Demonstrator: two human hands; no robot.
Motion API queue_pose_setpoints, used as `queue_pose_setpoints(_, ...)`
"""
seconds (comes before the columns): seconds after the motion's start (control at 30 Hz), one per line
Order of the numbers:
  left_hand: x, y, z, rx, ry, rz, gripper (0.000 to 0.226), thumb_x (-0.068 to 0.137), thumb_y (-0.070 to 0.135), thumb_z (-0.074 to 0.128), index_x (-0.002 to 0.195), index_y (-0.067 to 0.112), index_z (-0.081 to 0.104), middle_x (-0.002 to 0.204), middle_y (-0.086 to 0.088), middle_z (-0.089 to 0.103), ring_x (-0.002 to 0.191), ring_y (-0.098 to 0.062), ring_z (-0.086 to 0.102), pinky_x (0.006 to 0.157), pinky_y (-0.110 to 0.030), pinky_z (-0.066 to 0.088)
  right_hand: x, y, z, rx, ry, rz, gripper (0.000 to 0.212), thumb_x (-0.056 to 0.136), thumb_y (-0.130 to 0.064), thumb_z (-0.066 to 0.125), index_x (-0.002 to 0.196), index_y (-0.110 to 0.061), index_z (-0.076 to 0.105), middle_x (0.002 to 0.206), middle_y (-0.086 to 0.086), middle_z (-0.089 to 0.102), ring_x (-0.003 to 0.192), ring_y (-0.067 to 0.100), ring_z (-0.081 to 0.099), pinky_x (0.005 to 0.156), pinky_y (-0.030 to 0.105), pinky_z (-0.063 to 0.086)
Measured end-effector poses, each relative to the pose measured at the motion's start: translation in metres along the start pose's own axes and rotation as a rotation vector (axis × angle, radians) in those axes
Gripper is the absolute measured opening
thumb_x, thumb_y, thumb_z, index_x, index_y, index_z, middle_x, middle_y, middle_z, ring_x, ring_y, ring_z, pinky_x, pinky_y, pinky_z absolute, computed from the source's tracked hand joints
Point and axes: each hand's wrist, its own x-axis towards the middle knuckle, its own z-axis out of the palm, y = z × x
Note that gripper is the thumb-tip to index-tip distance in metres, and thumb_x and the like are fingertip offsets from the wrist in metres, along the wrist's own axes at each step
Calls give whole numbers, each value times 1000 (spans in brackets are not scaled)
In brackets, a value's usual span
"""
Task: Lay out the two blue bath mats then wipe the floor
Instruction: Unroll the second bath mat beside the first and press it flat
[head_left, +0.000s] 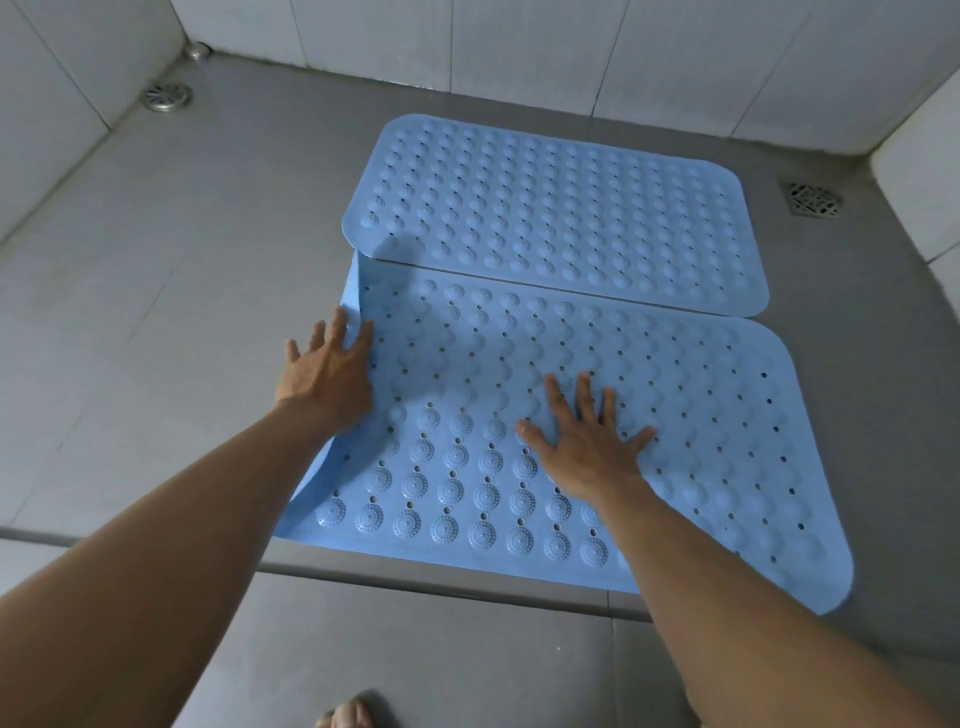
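Head view: we see far blue mat (561, 208) flat on grey floor (156, 291), near tiled wall (519, 47). Near blue mat (701, 415) just in front, long edges touching or slightly overlapping, we cannot tell which; its left edge curled up. Our left hand (327, 371) open, fingers spread, pressing that raised edge, gripping nothing. Our right hand (587, 436) open, palm flat on mat middle. Round drain (167, 96) far left, square drain (811, 199) right.

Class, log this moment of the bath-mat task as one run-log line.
stage: laying second mat | far mat: flat | near mat: left edge curled | left hand: on curled edge | right hand: pressing flat | wiping: not begun
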Motion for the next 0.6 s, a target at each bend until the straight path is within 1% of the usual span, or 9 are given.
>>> queue_pose_setpoints(0.03, 0, 0, -3, 69, -7, -26, 73, 93, 28, 47, 157, 20, 12, 165, -8, -10, 152, -32, 2, 119, -61, 11, 0, 0, 0, 1, 5, -2, 84, 84, -87, 8, 149, -47, -27, 162, -6, -33, 150, 26, -27, 106, 81, -7)
queue_pose_setpoints(0.1, 0, -1, -6, 229, -1, -63, 65, 93, 41, 47, 151, 16, 31, 164, -11, -16, 152, -35, -7, 117, -67, 4, 0, 0, 1, 7, 19, 4, 87, 85, -86, 10, 151, -43, -27, 163, -5, -31, 151, 25, -24, 107, 80, -5)
queue_pose_setpoints(0.17, -1, -1, -9, 369, -11, -101, 62, 93, 54, 37, 141, 15, 48, 163, -14, -21, 150, -37, -17, 113, -71, -6, -1, 2, 0, 30, 50, 28, 89, 87, -84, 13, 154, -39, -22, 164, 0, -28, 153, 25, -18, 110, 76, -2)
queue_pose_setpoints(0.2, -1, -1, -7, 408, -34, -113, 68, 94, 57, 30, 144, 14, 45, 163, -15, -21, 149, -38, -20, 112, -71, -9, -2, 3, 0, 45, 76, 43, 90, 87, -83, 14, 156, -36, -19, 164, 4, -26, 154, 26, -14, 113, 74, 0)
queue_pose_setpoints(0.27, -2, -4, 3, 348, -84, -116, 73, 97, 55, 21, 156, 11, 21, 163, -15, -19, 150, -37, -20, 115, -68, -8, -4, 9, 1, 59, 145, 73, 90, 89, -81, 17, 159, -32, -12, 166, 9, -21, 154, 30, -8, 117, 69, 4)
queue_pose_setpoints(0.37, -4, -14, 18, 31, -138, -127, 73, 101, 52, 20, 158, 14, -2, 165, -9, -16, 152, -35, -8, 117, -60, 14, -7, 28, 3, 78, 241, 166, 87, 92, -77, 19, 160, -29, -4, 167, 13, -13, 154, 32, -3, 119, 65, 6)
queue_pose_setpoints(0.47, -4, -19, 26, -15, -131, -95, 75, 94, 71, 14, 155, 38, -14, 165, -8, -18, 152, -36, -7, 116, -59, 14, -13, 62, 1, 96, 260, 345, 91, 86, -84, 13, 160, -32, -1, 166, 18, -10, 154, 34, -6, 116, 69, 1)
queue_pose_setpoints(0.53, -1, -16, 27, -14, -137, -96, 80, 85, 83, 11, 152, 48, -14, 164, -8, -18, 151, -37, -6, 114, -62, 14, -17, 84, 0, 118, 197, 465, 95, 77, -93, 6, 157, -43, -8, 165, 19, -16, 152, 38, -12, 112, 75, -3)
queue_pose_setpoints(0.6, 1, -14, 31, -11, -118, -104, 86, 77, 90, 10, 149, 51, -14, 164, -8, -17, 150, -38, -5, 112, -65, 14, -19, 95, 0, 155, 132, 514, 96, 67, -99, 2, 149, -55, -20, 163, 15, -25, 150, 41, -18, 108, 79, -7)
